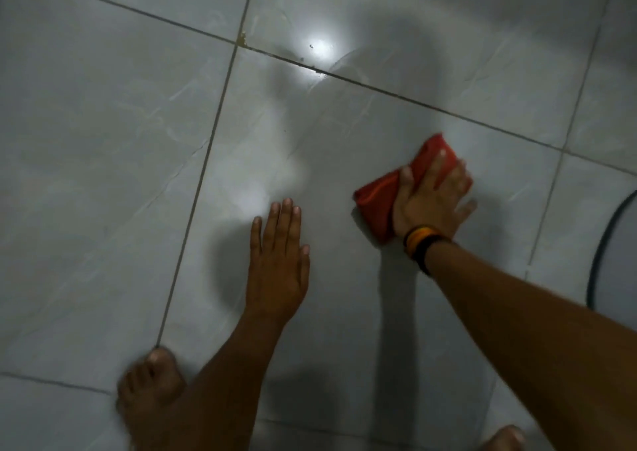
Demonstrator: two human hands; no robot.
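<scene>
A folded red cloth (pixel 379 195) lies on the glossy pale grey tiled floor (pixel 120 157), right of centre. My right hand (pixel 431 202) presses flat on top of the cloth with the fingers spread; its far side is blurred. Black and orange bands circle that wrist. My left hand (pixel 279 261) rests palm down on the bare tile, fingers straight and together, a little left of the cloth and apart from it.
My bare left foot (pixel 151 388) stands at the lower left and toes of the other foot (pixel 506 438) show at the bottom edge. Dark grout lines cross the floor, with a yellowish stain (pixel 242 38) at one joint. A dark curved rim (pixel 606 244) enters at the right edge.
</scene>
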